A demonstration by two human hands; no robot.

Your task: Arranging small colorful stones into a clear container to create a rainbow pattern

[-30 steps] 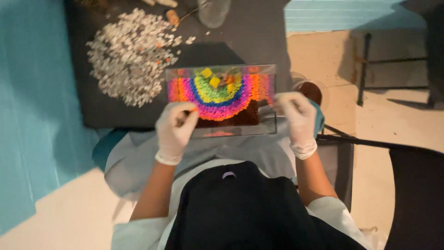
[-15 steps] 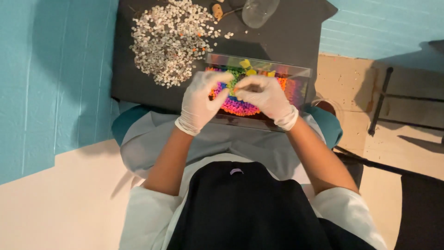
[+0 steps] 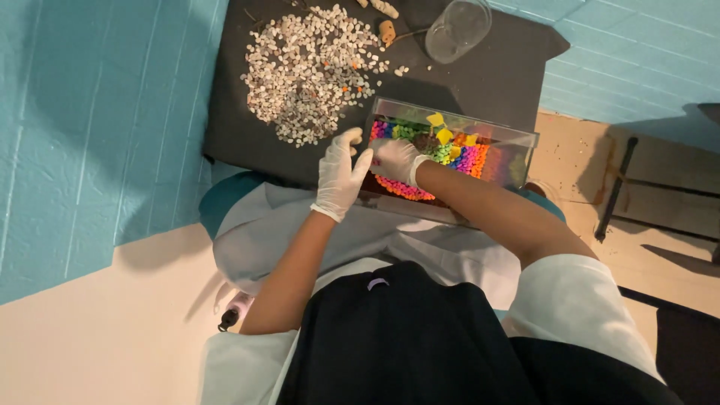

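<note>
Clear plastic forms the box (image 3: pixel 507 144), a shallow rectangular tray that rests on the seated person's lap with its far edge against the dark mat (image 3: pixel 495 75). Inside lie bands of coloured beads (image 3: pixel 466 159) in pink, orange, purple and green, with a few yellow pieces (image 3: pixel 441 127) on top near the middle. The right hand (image 3: pixel 395 160), in a white glove, reaches across into the box's left part and lies on the beads; its fingers are curled downward, and whether they pinch anything cannot be told. The left hand (image 3: pixel 341 174), also gloved, sits at the box's left end, just beside the right hand, with thumb raised and fingers held loosely together along the box wall. Beyond the box, the mat carries a broad heap of pale shells (image 3: pixel 307 71), well apart from both hands. A clear cup (image 3: pixel 456 30) lies tipped on the mat near its far edge, with a small cork (image 3: pixel 387 32) just to its left. Blue painted brick (image 3: pixel 97 112) surrounds the mat on the left and far right. A wooden floor (image 3: pixel 660 217) shows at right. Near the person's left elbow, a small dark-tipped object (image 3: pixel 231 315) lies on the pale floor.
</note>
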